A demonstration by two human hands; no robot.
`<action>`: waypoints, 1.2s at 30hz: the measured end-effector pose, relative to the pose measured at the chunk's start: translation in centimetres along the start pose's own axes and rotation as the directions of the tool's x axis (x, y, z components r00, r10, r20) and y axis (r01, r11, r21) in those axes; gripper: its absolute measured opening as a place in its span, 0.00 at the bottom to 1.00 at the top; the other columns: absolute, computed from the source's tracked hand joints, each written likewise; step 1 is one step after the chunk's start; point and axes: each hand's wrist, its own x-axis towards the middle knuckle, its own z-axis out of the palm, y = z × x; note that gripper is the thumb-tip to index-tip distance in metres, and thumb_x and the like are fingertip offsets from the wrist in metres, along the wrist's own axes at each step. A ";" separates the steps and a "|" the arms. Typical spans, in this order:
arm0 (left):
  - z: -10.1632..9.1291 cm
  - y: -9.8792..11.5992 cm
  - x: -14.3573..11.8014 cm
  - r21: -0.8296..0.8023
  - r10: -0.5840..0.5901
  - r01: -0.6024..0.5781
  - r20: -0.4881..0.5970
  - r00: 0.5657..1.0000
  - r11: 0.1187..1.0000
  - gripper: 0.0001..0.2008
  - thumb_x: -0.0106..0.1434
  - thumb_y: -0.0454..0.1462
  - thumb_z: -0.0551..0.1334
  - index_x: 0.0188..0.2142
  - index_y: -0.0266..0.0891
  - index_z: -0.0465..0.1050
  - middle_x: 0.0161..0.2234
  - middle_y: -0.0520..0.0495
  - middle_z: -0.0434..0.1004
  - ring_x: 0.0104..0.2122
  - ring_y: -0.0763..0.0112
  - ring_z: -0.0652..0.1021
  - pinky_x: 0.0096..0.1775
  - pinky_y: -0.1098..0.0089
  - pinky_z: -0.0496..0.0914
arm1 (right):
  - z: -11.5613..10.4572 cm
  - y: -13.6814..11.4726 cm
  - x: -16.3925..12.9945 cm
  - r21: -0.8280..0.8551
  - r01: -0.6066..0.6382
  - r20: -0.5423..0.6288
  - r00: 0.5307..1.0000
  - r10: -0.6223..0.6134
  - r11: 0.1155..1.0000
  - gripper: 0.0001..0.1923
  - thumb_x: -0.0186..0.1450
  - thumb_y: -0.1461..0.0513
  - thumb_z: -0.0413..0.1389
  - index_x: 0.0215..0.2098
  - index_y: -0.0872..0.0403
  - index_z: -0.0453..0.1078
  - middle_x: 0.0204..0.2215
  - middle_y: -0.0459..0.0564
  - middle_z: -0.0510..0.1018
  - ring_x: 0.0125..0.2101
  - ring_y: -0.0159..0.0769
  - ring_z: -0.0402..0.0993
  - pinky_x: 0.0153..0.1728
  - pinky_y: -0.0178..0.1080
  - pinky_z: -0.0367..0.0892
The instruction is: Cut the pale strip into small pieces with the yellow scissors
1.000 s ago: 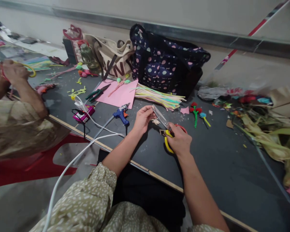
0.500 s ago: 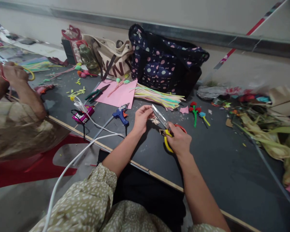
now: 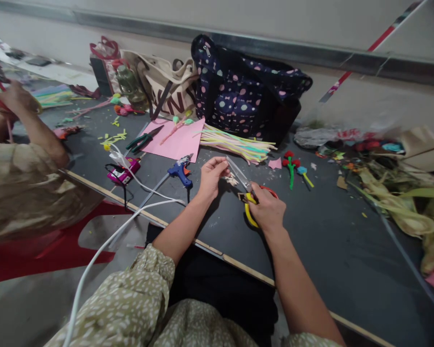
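My right hand (image 3: 268,208) is wrapped round the handles of a pair of scissors (image 3: 239,174) with one yellow and one red loop. The blades point up and left, their tips beside the fingers of my left hand (image 3: 212,179). Those left fingers are pinched together; whatever they hold is too small to make out. Under the blades, pale clippings (image 3: 232,180) lie on the dark table. To the left of my left hand rests a blue glue gun (image 3: 181,171). A green-stemmed figure with red pompoms (image 3: 290,166) and a blue-tipped flower (image 3: 304,174) lie to the right.
Pipe cleaners (image 3: 238,144) lie beside pink paper (image 3: 177,144), with pliers (image 3: 144,138) at its left edge. A purple power strip (image 3: 125,171) and white cable (image 3: 104,250) are at left. Bags (image 3: 246,91) line the wall. Dried husks (image 3: 394,207) are at right. A co-worker's hand (image 3: 18,99) holds scissors.
My hands and scissors have barely moved; the blades look slightly closer together. At far left, the co-worker's hands and scissors have shifted.
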 end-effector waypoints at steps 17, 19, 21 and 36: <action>-0.6 -0.2 0.7 -0.049 -0.069 0.071 0.028 0.997 0.996 0.14 0.46 0.40 0.72 0.31 0.37 0.75 0.27 0.52 0.76 0.22 0.81 0.71 0.28 0.75 0.70 | 0.3 0.4 0.4 0.226 -0.243 0.162 0.964 0.210 0.943 0.19 0.61 0.57 0.54 0.50 0.47 0.72 0.36 0.46 0.80 0.33 0.33 0.74 0.30 0.33 0.61; -0.7 -0.2 0.8 -0.076 -0.084 0.086 0.022 0.996 0.993 0.16 0.44 0.40 0.73 0.32 0.37 0.75 0.27 0.53 0.76 0.22 0.81 0.71 0.28 0.75 0.70 | 0.2 0.7 0.5 0.239 -0.270 0.179 0.956 0.231 0.932 0.20 0.60 0.57 0.54 0.50 0.47 0.71 0.38 0.46 0.80 0.34 0.34 0.74 0.31 0.34 0.62; -0.7 -0.2 0.9 -0.100 -0.096 0.098 0.024 0.995 0.990 0.17 0.44 0.39 0.74 0.33 0.38 0.74 0.28 0.53 0.76 0.22 0.82 0.71 0.28 0.76 0.69 | 0.1 0.8 0.4 0.248 -0.269 0.177 0.957 0.229 0.931 0.20 0.59 0.57 0.55 0.50 0.47 0.71 0.38 0.46 0.80 0.35 0.35 0.75 0.32 0.35 0.63; -0.3 0.0 0.4 -0.039 -0.050 0.053 0.056 0.997 0.998 0.15 0.47 0.40 0.73 0.34 0.38 0.76 0.27 0.54 0.73 0.25 0.79 0.74 0.28 0.75 0.71 | 0.0 0.4 0.3 0.168 -0.123 0.098 0.989 0.108 0.978 0.19 0.60 0.57 0.56 0.49 0.48 0.72 0.34 0.46 0.79 0.34 0.33 0.73 0.30 0.33 0.58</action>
